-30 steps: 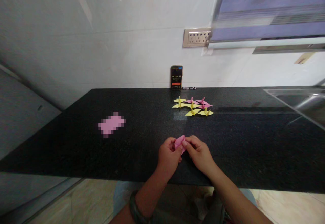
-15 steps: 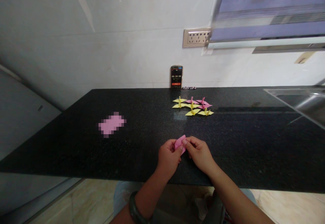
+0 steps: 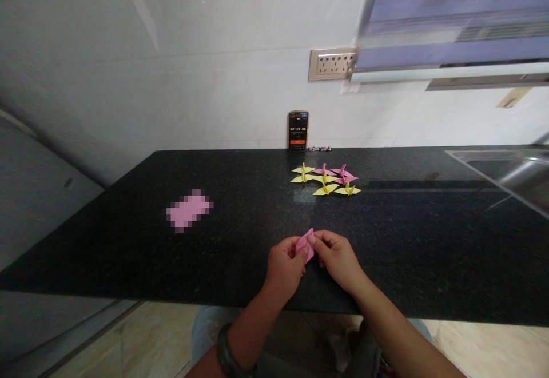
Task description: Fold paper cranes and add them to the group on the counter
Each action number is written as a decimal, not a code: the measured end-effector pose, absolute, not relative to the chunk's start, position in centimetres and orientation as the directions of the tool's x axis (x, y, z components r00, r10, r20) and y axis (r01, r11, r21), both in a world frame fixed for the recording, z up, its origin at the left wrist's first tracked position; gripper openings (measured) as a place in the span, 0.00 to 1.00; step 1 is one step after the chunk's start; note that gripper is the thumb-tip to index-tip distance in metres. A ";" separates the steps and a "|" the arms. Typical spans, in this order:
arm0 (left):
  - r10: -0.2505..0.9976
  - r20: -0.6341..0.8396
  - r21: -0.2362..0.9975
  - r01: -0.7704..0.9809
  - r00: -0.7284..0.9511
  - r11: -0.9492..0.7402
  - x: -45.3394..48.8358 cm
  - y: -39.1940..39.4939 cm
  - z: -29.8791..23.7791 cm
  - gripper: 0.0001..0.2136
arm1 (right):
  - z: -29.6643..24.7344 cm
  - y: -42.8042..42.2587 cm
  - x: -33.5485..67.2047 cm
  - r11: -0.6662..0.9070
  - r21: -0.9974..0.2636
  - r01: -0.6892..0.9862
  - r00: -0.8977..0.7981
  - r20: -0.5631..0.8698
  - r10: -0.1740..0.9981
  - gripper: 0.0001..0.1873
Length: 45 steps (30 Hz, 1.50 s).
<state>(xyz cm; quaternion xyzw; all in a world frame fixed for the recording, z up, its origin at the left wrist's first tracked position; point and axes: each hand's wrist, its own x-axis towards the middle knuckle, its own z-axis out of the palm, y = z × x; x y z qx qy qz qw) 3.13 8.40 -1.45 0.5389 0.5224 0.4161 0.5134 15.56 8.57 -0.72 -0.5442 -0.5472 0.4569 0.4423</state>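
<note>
A small piece of folded pink paper [image 3: 304,241] is pinched between both hands, just above the dark countertop near its front edge. My left hand [image 3: 285,261] grips its left side, thumb on top. At its right edge, my right hand [image 3: 337,255] holds it between thumb and fingers. The undersides of the paper and some fingertips are hidden. Beyond the hands stand several folded paper cranes, among them a yellow crane [image 3: 326,189] and a pink crane [image 3: 344,180], grouped close together.
On the left of the black countertop [image 3: 240,206] lies a pixelated pink patch [image 3: 189,211]. A phone [image 3: 298,130] showing a timer leans against the wall, a beaded strap [image 3: 319,149] beside it. At right is a metal sink [image 3: 523,178]; a socket panel [image 3: 332,64] is on the wall.
</note>
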 end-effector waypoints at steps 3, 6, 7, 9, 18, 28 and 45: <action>0.990 -0.080 0.987 0.151 0.120 0.062 3.1 8.4 -1.5 0.10 | -0.8 8.7 15.6 -0.007 -0.989 0.147 -0.036 -0.013 0.999 0.13; 0.989 -0.080 0.985 0.159 0.124 0.059 3.0 8.4 -1.6 0.10 | -0.8 8.8 15.7 0.004 -0.995 0.100 -0.050 -0.001 0.999 0.13; 0.989 -0.079 0.985 0.161 0.124 0.059 3.0 8.4 -1.6 0.10 | -0.8 8.8 15.7 0.005 -0.996 0.089 -0.053 0.000 0.999 0.13; 0.988 -0.080 0.985 0.161 0.128 0.059 3.0 8.4 -1.5 0.10 | -0.8 8.8 15.8 -0.001 -0.997 0.078 -0.063 -0.005 0.998 0.13; 0.981 -0.105 0.989 0.120 0.161 0.087 2.9 8.4 -1.3 0.11 | -0.3 8.8 16.0 -0.029 -0.998 0.054 -0.115 -0.035 0.993 0.13; 0.981 -0.103 0.991 0.100 0.166 0.087 2.8 8.3 -1.3 0.10 | -0.4 8.8 16.2 -0.037 -0.998 0.042 -0.090 -0.041 0.995 0.13; 0.980 -0.109 0.994 0.022 0.167 0.107 2.6 8.4 -0.7 0.14 | -0.3 8.8 16.3 -0.049 -0.999 0.008 -0.148 -0.049 0.988 0.14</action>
